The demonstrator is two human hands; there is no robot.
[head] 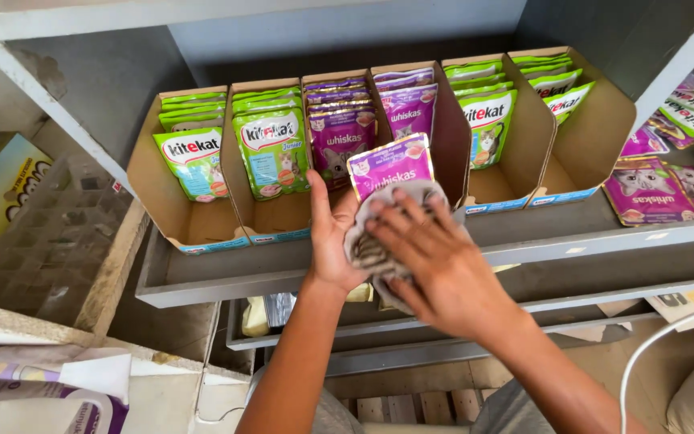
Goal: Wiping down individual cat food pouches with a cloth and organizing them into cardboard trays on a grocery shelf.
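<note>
Purple pouch (pixel 389 166) held upright, long axis vertical, just in front of shelf. Left hand (pixel 332 233) grips it from behind and left, fingers wrapped on its edge. Right hand (pixel 435 261) presses grey cloth (pixel 379 233) flat against pouch's lower face, palm down. Beyond, cardboard trays (pixel 202 233) hold green pouches (pixel 271 149) and more purple ones, standing in rows.

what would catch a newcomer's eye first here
In the middle, the left hand holds a purple pet food pouch while the right hand presses a grey cloth against it. Behind them, a row of cardboard display boxes on the grey shelf holds upright green pouches and purple ones.
</note>
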